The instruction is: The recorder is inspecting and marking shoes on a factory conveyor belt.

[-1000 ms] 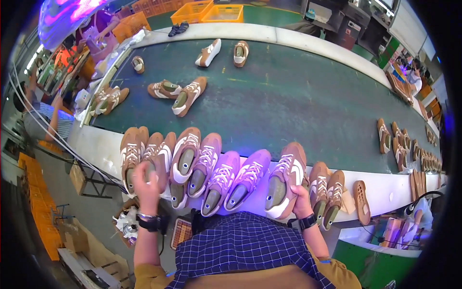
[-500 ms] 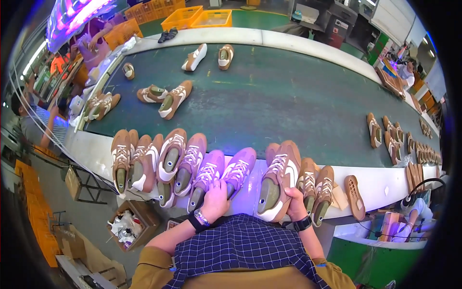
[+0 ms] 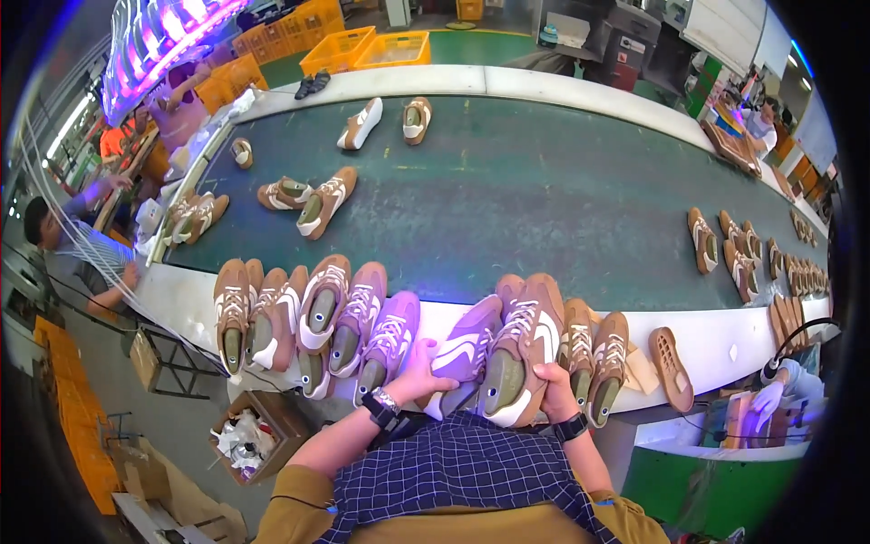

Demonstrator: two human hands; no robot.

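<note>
My left hand has its thumb and fingers round the heel end of a brown sneaker that looks purple under the light. That sneaker leans on its side with the white side stripe facing up, its toe against a neighbouring shoe. My right hand grips another brown sneaker by its right side near the heel, thumb on the upper. Laces up, this shoe points away from me, with an olive shoe last inside. Left of my left hand stands a purple-lit sneaker; more brown sneakers stand beside my right hand.
Several sneakers line the white ledge at left. Beyond lies a green conveyor belt with scattered shoes. A loose brown sole rests at right. A cardboard box of scraps stands below left. Other people work at both sides.
The sneaker at my left hand has been tipped onto its side and shifted toward the right-hand shoe. My left hand moved from its opening to its heel. My right hand keeps its hold.
</note>
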